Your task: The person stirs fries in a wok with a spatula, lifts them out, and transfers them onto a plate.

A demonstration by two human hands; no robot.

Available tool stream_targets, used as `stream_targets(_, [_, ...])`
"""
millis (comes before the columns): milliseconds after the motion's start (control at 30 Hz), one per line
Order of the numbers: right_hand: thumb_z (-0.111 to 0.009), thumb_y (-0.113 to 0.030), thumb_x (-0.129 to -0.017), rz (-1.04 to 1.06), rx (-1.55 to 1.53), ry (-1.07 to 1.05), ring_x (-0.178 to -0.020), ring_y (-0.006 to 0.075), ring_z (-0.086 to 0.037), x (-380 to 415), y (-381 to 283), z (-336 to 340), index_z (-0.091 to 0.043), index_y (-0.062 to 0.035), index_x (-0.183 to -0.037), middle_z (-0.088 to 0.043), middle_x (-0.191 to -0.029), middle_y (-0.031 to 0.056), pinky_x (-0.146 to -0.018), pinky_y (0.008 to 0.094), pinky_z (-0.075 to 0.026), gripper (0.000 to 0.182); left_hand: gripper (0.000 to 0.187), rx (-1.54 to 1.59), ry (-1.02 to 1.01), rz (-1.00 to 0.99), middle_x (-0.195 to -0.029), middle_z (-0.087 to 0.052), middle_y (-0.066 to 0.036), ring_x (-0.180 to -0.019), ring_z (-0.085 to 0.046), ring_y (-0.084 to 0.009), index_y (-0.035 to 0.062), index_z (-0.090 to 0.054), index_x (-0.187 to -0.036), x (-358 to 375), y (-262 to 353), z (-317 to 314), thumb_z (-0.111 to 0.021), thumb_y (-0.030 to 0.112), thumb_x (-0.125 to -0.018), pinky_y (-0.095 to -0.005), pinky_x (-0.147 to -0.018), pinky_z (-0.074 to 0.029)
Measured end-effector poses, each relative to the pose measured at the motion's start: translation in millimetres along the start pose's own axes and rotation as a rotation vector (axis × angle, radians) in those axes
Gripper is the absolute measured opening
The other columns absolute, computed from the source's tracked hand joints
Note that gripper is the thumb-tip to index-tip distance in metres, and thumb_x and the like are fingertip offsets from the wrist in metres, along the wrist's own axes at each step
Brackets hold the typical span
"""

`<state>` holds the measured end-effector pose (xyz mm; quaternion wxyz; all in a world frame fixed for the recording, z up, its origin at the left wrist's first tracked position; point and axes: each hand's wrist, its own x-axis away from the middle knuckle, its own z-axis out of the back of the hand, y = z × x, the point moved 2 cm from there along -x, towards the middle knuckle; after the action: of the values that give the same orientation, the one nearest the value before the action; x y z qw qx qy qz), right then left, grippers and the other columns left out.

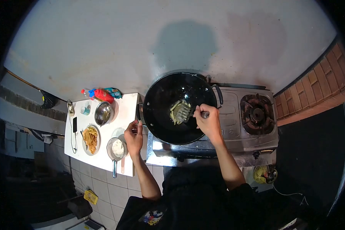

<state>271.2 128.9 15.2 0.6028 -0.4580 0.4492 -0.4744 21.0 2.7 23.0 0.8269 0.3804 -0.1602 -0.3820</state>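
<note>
A large black wok (161, 130) sits on the left burner of the stove. Pale, fry-like strips (174, 115) lie in a cluster at its bottom. My right hand (209, 122) is closed around the handle of a slotted spatula (183, 112), whose head rests among the strips. At the wok's left side, my left hand (133, 137) has its fingers pinched at the lower end of the loop handle (139, 112). The fingertips partly cover that end of the handle.
On the white table stand a plate of fried food (90, 140), a saucepan with white powder (117, 148), a metal bowl (103, 113) and a red bottle (103, 95). A second burner (257, 114) is at the right, with a wall behind the stove.
</note>
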Motion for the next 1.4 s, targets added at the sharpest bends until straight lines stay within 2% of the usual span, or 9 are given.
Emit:
stream_targets(67, [-0.059,-0.006,-0.086,0.169,0.054,-0.017,-0.04,0.0128,-0.053,0.1,9.2,-3.5,-0.051,0.0031,-0.063,-0.051,-0.048,0.0102,-0.038,0.0295,-0.039,0.026,0.038,-0.002,-0.008,0.019,-0.08,-0.067,-0.017,-0.07,-0.063,-0.0203,-0.0064,-0.063,-0.109,0.1,-0.2,-0.1,-0.062,0.027,-0.091,-0.0323,-0.065,-0.049])
stream_targets(233, [-0.059,-0.006,-0.087,-0.073,-0.005,0.043,-0.041,0.0155,-0.057,-1.8,-8.3,4.0,-0.051,0.004,-0.062,-0.052,-0.047,0.0106,-0.038,0.0305,-0.041,0.028,0.039,-0.007,-0.013,0.003,-0.081,-0.067,-0.018,-0.072,-0.064,-0.0218,-0.0059,-0.063,-0.11,0.3,-1.6,0.1,-0.061,0.028,-0.091,-0.0331,-0.065,-0.049])
stream_targets(467, [-0.06,-0.006,-0.087,-0.001,0.001,-0.114,-0.04,0.0167,-0.058,0.9,-6.7,-4.6,-0.054,0.0044,-0.065,-0.054,-0.048,0.0117,-0.038,0.0307,-0.041,0.025,0.038,-0.031,-0.005,-0.008,-0.081,-0.067,-0.02,-0.072,-0.064,-0.0226,-0.0059,-0.063,-0.11,0.1,-1.1,-0.4,-0.061,0.028,-0.091,-0.0338,-0.066,-0.049])
stream_targets(533, [-0.06,-0.006,-0.087,0.02,-0.004,-0.11,-0.04,0.0164,-0.057,-1.7,-6.8,1.3,-0.054,0.0041,-0.064,-0.054,-0.048,0.0118,-0.038,0.0307,-0.039,0.026,0.036,0.057,0.059,-0.065,-0.063,-0.057,-0.007,-0.056,-0.049,-0.011,-0.0084,-0.062,-0.104,-1.0,-6.3,-3.4,-0.065,0.024,-0.09,-0.0271,-0.053,-0.041])
stream_targets(667, [-0.064,-0.008,-0.086,-0.011,-0.012,-0.031,-0.039,0.011,-0.05,-4.0,-27.9,14.1,-0.054,0.0031,-0.064,-0.05,-0.047,0.0103,-0.039,0.0307,-0.035,0.026,0.036,0.045,0.046,-0.064,-0.063,-0.058,-0.008,-0.057,-0.05,-0.0109,-0.008,-0.063,-0.104,-1.6,-8.0,-1.7,-0.065,0.025,-0.09,-0.0274,-0.053,-0.041])
stream_targets(733, [-0.065,-0.007,-0.085,0.196,0.112,0.048,-0.041,0.0085,-0.043,-9.4,-37.1,23.4,-0.054,0.0032,-0.064,-0.048,-0.047,0.0106,-0.041,0.0313,-0.034,0.026,0.036,0.051,0.05,-0.059,-0.062,-0.056,-0.007,-0.057,-0.049,-0.0106,-0.0077,-0.063,-0.102,-1.3,-6.6,-1.9,-0.065,0.026,-0.09,-0.0274,-0.053,-0.04])
stream_targets(967, [-0.062,-0.003,-0.085,0.348,0.278,0.03,-0.048,0.0336,-0.039,-9.1,-52.9,22.3,-0.05,0.0048,-0.069,-0.044,-0.056,0.0196,-0.046,0.0344,-0.034,0.022,0.035,0.043,0.031,-0.023,-0.061,-0.053,-0.005,-0.057,-0.045,-0.0104,-0.0074,-0.064,-0.1,-3.4,-7.1,-0.9,-0.064,0.026,-0.09,-0.0268,-0.052,-0.038])
stream_targets(1067, [-0.062,-0.002,-0.085,0.304,0.237,-0.029,-0.049,0.0351,-0.037,-7.9,-45.1,9.6,-0.049,0.0054,-0.069,-0.044,-0.057,0.0204,-0.047,0.035,-0.035,0.022,0.034,0.025,0.02,-0.002,-0.061,-0.053,-0.005,-0.057,-0.044,-0.0104,-0.0079,-0.064,-0.1,-2.3,-3.6,0.2,-0.064,0.025,-0.09,-0.0267,-0.053,-0.038])
stream_targets(1400, [-0.061,-0.003,-0.087,0.316,0.125,-0.167,-0.048,0.0268,-0.036,-0.8,-38.8,4.0,-0.049,0.0055,-0.073,-0.045,-0.061,0.0195,-0.047,0.033,-0.035,0.02,0.032,0.029,0.029,-0.038,-0.06,-0.054,-0.005,-0.055,-0.046,-0.0105,-0.0085,-0.064,-0.101,-3.7,-3.8,-1.2,-0.063,0.022,-0.091,-0.0272,-0.052,-0.038])
